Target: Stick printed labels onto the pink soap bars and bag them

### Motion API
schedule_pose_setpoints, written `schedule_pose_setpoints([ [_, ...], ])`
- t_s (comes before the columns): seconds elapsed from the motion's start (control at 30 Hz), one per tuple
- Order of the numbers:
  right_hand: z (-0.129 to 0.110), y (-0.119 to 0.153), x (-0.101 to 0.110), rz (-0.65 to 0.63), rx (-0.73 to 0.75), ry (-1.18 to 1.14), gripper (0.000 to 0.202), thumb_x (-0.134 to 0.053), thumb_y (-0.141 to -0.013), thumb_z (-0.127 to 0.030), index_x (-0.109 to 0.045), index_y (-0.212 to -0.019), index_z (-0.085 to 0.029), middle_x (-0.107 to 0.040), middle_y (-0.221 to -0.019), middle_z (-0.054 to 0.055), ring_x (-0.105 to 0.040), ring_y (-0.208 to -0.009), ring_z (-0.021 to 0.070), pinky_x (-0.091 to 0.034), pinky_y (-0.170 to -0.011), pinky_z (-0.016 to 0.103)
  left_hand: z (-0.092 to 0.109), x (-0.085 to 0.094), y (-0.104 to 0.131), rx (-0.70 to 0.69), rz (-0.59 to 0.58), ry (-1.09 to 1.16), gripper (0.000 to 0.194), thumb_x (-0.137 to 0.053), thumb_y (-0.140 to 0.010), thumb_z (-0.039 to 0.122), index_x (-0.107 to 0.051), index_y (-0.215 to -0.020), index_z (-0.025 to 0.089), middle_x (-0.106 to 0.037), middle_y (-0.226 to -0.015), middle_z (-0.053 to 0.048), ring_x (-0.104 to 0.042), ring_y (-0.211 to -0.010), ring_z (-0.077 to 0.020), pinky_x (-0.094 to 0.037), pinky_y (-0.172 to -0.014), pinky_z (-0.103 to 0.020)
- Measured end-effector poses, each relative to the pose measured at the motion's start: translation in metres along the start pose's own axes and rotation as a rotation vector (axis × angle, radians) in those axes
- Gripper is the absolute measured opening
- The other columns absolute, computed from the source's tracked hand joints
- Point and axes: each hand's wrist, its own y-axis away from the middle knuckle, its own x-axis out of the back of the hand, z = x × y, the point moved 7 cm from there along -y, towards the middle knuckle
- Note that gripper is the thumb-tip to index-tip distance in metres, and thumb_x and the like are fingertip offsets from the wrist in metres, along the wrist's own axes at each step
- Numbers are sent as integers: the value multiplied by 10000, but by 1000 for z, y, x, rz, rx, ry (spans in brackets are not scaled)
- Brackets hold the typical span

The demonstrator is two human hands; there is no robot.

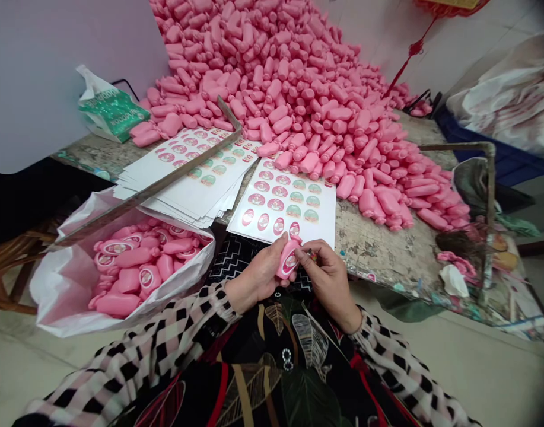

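My left hand (263,270) is wrapped round a small pink plastic bottle (286,267), held tilted with its narrow neck upward. An oval pink-and-white sticker (290,261) lies on the side of the bottle facing me. My right hand (327,276) is closed at the bottle's right side, its thumb pressed by the sticker's edge; its curled fingers are partly hidden. Just beyond both hands, a white sheet of stickers (325,228) lies on the worn table (365,252), with oval pink and rounded green stickers on it.
A large heap of pink bottles (289,77) covers the back of the table. More sticker sheets (200,201) lie left, under a metal bar (151,193). A white sack (62,290) at lower left holds labelled bottles. Another metal frame (490,196) stands right, near a blue crate (494,157).
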Motion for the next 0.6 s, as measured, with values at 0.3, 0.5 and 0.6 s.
schedule_pose_setpoints([
  [0.3,1,0,2,30,-40,108,187,-576,-833,-343,-619,-743,-185,-569,-684,-14,-504,-633,115,-402,-616,242,-7,-2,1,51,-67,-79,407,-559,-761,567,-527,-745,161,-497,-509,38,-477,-354,-80,-246,-273,-154],
  [0.5,6,-4,12,130,-124,87,226,-595,-806,-392,-647,-881,-185,-598,-705,-9,-498,-593,116,-409,-588,253,-9,-3,2,73,-95,-83,405,-541,-775,565,-532,-780,160,-530,-566,17,-478,-354,-81,-244,-278,-160],
  [0.6,8,-4,18,175,-191,-20,260,-592,-801,-417,-635,-908,-184,-609,-727,-1,-520,-636,131,-427,-615,264,-10,-5,5,108,-111,-45,398,-529,-788,559,-541,-835,164,-546,-598,4,-489,-375,-82,-246,-295,-155],
])
